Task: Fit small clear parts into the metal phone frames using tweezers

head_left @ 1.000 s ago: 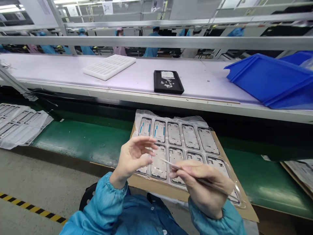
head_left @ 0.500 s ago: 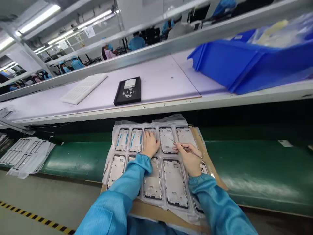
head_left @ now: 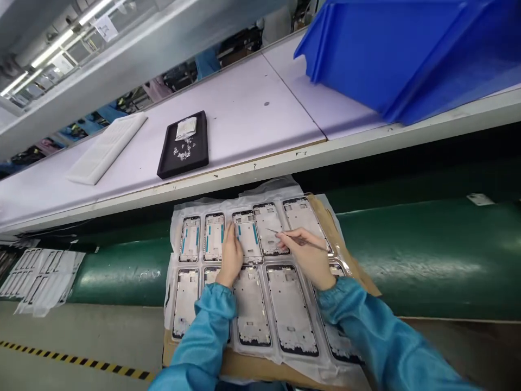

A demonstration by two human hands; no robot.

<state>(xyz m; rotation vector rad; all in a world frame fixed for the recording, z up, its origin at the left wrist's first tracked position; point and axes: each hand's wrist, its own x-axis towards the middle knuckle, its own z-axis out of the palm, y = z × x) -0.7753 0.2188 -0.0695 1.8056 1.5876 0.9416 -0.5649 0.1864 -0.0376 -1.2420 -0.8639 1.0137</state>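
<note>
My left hand (head_left: 231, 258) grips the left edge of a phone frame (head_left: 249, 247) in the upper row, its fingers close together. This frame bears blue strips along its sides and seems slightly raised, its right edge against the neighbouring frame (head_left: 268, 222). My right hand (head_left: 307, 255) is closed on thin metal tweezers (head_left: 299, 238), their tip pointing left over that neighbouring frame. A translucent tray (head_left: 264, 258) carries two rows of frames. Two frames at the upper left, including the corner one (head_left: 190, 236), also have blue strips. My forearms partly cover the lower row.
The tray rests on brown cardboard (head_left: 260, 365) over a green conveyor belt (head_left: 427, 244). On the shelf above are a black tray (head_left: 163, 165) with small white pieces, a white slotted tray (head_left: 106, 152) and a blue bin (head_left: 366, 60). More frames (head_left: 44, 274) lie far left.
My left hand has gone from lying spread over the third upper frame to its left edge, uncovering blue strips there. The tweezers remain in my right hand. The view has tilted downward.
</note>
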